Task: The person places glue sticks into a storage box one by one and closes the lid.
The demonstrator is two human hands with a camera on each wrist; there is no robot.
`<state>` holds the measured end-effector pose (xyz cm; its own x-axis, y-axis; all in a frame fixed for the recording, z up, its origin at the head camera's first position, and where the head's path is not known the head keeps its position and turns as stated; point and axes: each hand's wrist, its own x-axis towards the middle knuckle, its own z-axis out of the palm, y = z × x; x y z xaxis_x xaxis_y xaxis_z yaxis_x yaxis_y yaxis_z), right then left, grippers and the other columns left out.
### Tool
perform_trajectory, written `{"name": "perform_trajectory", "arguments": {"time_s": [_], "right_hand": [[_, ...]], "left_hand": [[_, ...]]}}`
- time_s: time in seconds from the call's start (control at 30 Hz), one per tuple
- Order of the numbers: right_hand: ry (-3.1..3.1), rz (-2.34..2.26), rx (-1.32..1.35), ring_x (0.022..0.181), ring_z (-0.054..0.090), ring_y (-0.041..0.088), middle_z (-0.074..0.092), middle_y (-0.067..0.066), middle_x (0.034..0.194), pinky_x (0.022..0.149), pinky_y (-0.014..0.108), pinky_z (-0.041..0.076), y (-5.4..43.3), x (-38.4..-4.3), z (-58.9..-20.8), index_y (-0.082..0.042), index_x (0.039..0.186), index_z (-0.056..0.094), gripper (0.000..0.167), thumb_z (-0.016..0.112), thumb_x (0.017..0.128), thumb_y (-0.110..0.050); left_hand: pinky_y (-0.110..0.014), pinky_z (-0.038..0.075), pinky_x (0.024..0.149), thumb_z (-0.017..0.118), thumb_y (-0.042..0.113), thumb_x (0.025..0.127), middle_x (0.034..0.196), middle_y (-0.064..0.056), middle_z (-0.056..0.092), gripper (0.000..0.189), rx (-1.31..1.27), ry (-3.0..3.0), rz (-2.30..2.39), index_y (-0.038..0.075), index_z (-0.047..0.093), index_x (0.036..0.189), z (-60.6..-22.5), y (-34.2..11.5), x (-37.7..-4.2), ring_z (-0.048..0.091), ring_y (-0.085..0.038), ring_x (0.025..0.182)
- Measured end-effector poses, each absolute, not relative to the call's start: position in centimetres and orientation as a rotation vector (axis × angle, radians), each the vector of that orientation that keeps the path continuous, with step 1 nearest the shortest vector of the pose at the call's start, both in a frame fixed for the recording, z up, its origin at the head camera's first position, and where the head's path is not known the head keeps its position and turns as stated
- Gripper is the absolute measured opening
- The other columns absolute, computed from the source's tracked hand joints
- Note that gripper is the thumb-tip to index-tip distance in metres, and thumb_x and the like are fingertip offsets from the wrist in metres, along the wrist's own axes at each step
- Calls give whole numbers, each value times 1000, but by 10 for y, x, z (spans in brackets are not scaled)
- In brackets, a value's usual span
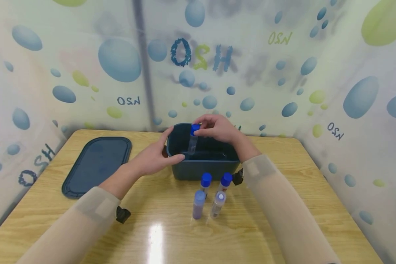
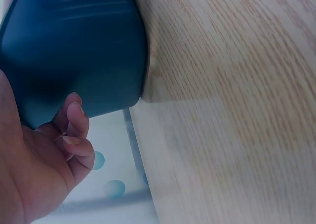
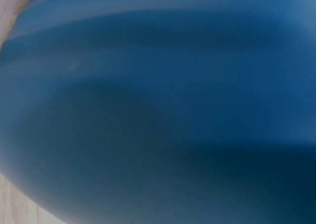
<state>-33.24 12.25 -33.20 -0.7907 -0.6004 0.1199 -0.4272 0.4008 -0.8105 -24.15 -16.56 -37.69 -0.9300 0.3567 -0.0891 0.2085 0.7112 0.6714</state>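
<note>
My right hand [image 1: 217, 128] pinches the blue cap of a slim clear bottle [image 1: 193, 145], holding it upright inside a dark blue plastic bin [image 1: 204, 170]. My left hand [image 1: 151, 157] rests at the bin's left end, thumb along the front rim and index finger stretched toward the back. In the left wrist view, the other fingers of the left hand [image 2: 49, 160] hang loosely curled beside the bin's wall [image 2: 89, 56]. Only the bin's smooth outer wall [image 3: 148, 110] fills the right wrist view, and the right hand is hidden there.
Before the bin stand two blue-capped bottles [image 1: 206, 180] [image 1: 226, 179], a bottle with a pale blue top [image 1: 198, 205] and one with a whitish top [image 1: 218, 205]. A dark blue lid [image 1: 99, 165] lies on the wooden table [image 1: 145, 242] at left. A patterned curtain [image 1: 250, 80] encloses the back.
</note>
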Motion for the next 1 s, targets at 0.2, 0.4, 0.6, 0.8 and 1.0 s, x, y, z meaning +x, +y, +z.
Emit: {"name": "perform_trajectory", "arguments": {"time_s": [0.2, 0.4, 0.6, 0.8, 1.0], "right_hand": [[2460, -1252, -926, 93, 72, 38, 77, 6, 100, 92, 57, 61, 118, -333, -336, -16, 134, 76, 33, 79, 104, -26], [2431, -1238, -916, 93, 74, 43, 78, 21, 107, 94, 62, 60, 116, -333, -337, -13, 135, 75, 33, 78, 105, -24], [2449, -1160, -917, 93, 74, 43, 79, 21, 110, 92, 62, 60, 113, -333, -341, -14, 138, 74, 34, 76, 106, -24], [2452, -1093, -922, 88, 75, 35, 82, 15, 109, 88, 52, 62, 111, -333, -344, -13, 139, 74, 34, 75, 107, -25], [2451, -1097, -912, 86, 74, 25, 82, 9, 108, 85, 43, 63, 112, -333, -347, -14, 139, 73, 33, 74, 108, -24]], "left_hand": [[-39, 53, 72, 65, 79, 97, 92, -8, 71, 118, 445, 2701, 1040, 39, -12, 176, -375, -166, -240, 65, -23, 80], [-38, 52, 72, 66, 78, 97, 90, -8, 70, 118, 456, 2707, 1048, 38, -11, 176, -375, -166, -239, 65, -23, 79], [-38, 53, 72, 66, 77, 97, 89, -8, 70, 118, 459, 2705, 1052, 37, -11, 176, -375, -166, -238, 65, -23, 79], [-38, 53, 71, 67, 77, 97, 90, -8, 71, 118, 457, 2709, 1055, 36, -10, 177, -377, -165, -238, 65, -23, 80], [-38, 54, 74, 66, 78, 97, 93, -7, 72, 118, 462, 2714, 1043, 35, -10, 177, -379, -164, -239, 67, -22, 83]]}}
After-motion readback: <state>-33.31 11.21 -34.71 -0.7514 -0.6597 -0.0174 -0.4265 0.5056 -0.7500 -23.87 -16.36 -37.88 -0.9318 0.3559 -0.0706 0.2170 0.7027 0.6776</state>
